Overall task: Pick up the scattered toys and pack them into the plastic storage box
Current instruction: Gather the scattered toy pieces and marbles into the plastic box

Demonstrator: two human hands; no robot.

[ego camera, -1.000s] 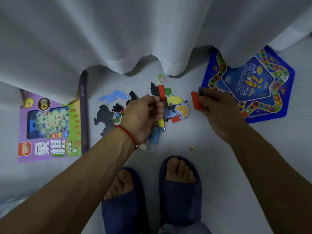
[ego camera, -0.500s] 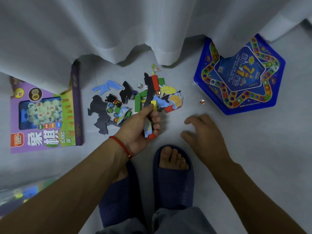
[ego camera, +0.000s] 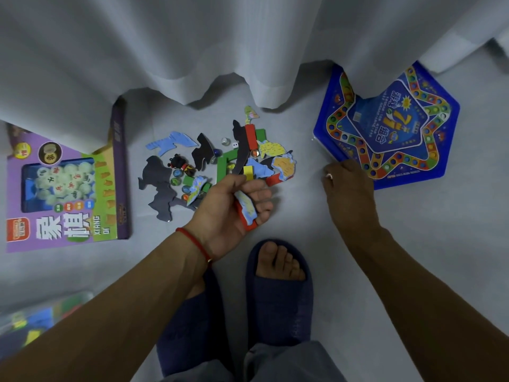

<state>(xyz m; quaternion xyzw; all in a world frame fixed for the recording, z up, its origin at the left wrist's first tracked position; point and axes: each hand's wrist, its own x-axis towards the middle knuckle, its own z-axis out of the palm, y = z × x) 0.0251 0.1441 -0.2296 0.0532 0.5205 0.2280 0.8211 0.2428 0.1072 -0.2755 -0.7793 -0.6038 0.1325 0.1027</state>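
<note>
A pile of scattered toys (ego camera: 220,161) lies on the floor below the curtain: flat puzzle pieces, red and green blocks, marbles, a die. My left hand (ego camera: 234,208) is palm up just in front of the pile, with several toy pieces (ego camera: 246,208) in it, among them a blue-and-red puzzle piece and a yellow block. My right hand (ego camera: 348,188) is at the lower left corner of the blue pentagon game board (ego camera: 391,125), its fingertips pinched on a small marble (ego camera: 329,176). The plastic storage box (ego camera: 30,321) shows blurred at the lower left edge.
A purple chess box (ego camera: 66,194) lies left of the pile. A white curtain (ego camera: 192,51) hangs over the far side and partly covers both game boxes. My feet in dark blue slippers (ego camera: 278,293) stand just below the hands.
My right hand no longer holds the red block and has reached right to the marble by the blue board. My left hand has drawn back from the pile, palm up, with pieces in it.
</note>
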